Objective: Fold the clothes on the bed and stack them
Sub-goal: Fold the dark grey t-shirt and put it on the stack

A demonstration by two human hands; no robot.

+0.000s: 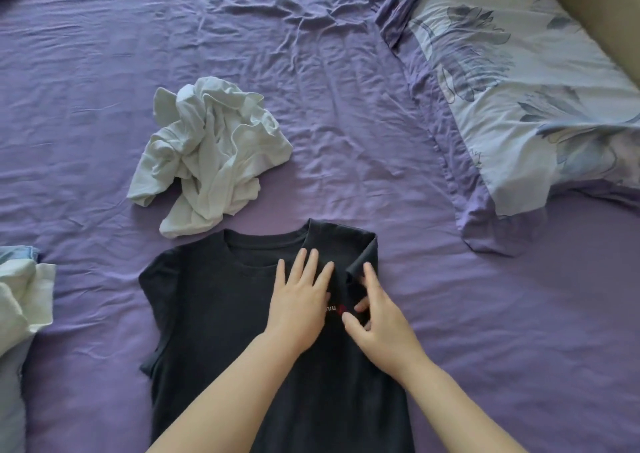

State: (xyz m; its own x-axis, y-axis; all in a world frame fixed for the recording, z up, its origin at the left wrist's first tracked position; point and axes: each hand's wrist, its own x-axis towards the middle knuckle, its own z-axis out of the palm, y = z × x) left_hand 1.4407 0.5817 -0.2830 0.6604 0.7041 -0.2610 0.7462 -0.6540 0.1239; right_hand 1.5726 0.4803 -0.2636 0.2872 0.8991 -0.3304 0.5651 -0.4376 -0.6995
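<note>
A black T-shirt lies flat on the purple bed sheet, collar away from me, with its right side folded inward over the chest. My left hand presses flat on the folded part, fingers straight. My right hand lies just to its right, on the folded-in sleeve, index finger stretched along the sleeve edge while the thumb and other fingers curl at the fabric. A crumpled white garment sits on the sheet just beyond the black shirt, to the upper left.
A floral pillow with a purple border lies at the right, next to a beige headboard or wall. A bundle of white and light-blue cloth shows at the left edge.
</note>
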